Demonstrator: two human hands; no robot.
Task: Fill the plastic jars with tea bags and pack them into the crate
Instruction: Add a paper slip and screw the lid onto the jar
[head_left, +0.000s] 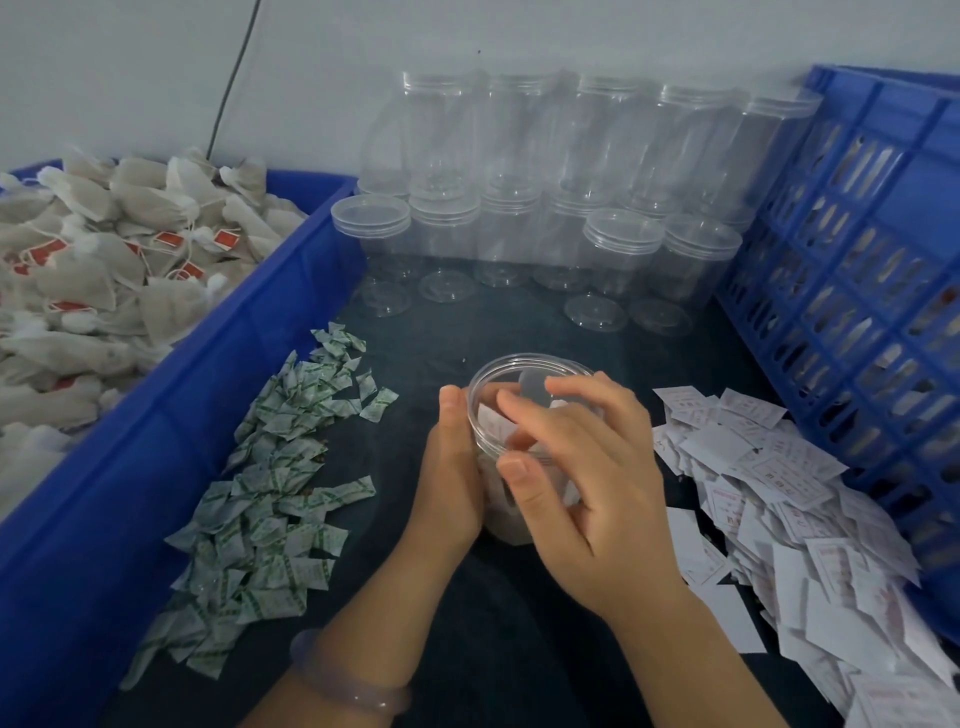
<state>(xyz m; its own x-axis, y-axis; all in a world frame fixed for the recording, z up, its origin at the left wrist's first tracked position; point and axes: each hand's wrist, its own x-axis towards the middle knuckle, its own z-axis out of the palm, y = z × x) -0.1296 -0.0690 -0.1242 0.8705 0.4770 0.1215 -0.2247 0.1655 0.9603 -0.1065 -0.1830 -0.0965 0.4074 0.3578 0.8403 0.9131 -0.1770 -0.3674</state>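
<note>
a: what does the jar look like?

b: clear plastic, round, wide mouth, no lid on. it stands upright on the dark table, in the middle, between the two hands. through the wall i see a white slip with red print, and something pale at the bottom that i can't make out.

a: and the hands?

b: the left hand holds the jar's left side, fingers pressed together along the wall, thumb tip up by the rim. the right hand lies over the mouth, fingers spread and lightly bent, thumb against the near wall. whether it pinches the slip, i can't tell.

a: containers?

b: on the left, a blue bin heaped with tea bags, strings and red tags showing. on the right, a blue crate with slotted walls; its contents are unclear. at the back, empty jars stacked in two tiers against the wall.

a: anything loose?

b: green-printed sachets piled left of the jar, white paper slips piled to its right.
</note>
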